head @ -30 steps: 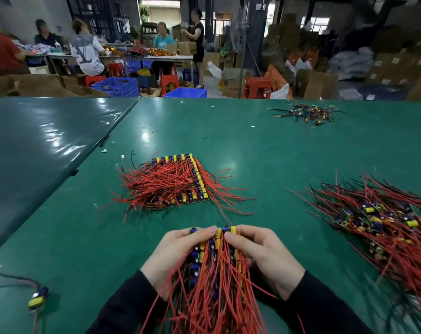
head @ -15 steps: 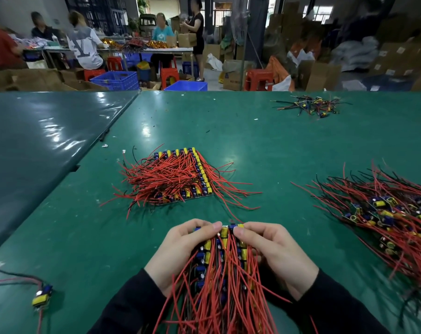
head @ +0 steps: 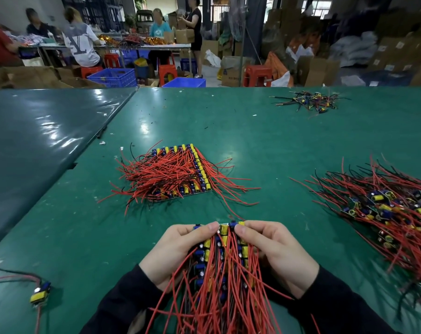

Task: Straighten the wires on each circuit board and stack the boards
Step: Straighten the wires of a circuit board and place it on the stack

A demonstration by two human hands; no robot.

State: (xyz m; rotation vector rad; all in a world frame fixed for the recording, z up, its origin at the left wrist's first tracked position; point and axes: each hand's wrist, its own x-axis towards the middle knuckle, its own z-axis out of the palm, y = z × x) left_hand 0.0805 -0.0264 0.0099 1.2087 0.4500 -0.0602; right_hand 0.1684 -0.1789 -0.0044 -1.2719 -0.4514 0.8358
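Green desk [head: 265, 150] carries the stacked boards [head: 178, 174] as before, while the held board [head: 219, 259] has barely shifted near its front edge, both hands' fingers [head: 204, 229] still apparently combing its wires [head: 228, 297] straight, unfinished.

I note even overhead light with white glare patches on the green bench [head: 265, 145]. Foreground is sharp, the background soft; wide-angle bending shows at the bench's side edges.

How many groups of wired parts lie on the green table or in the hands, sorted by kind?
Board panels with red wires: 2, held panel and flat panel
Loose heaps: 2, right heap and far heap
Single loose part: 1
Total: 5
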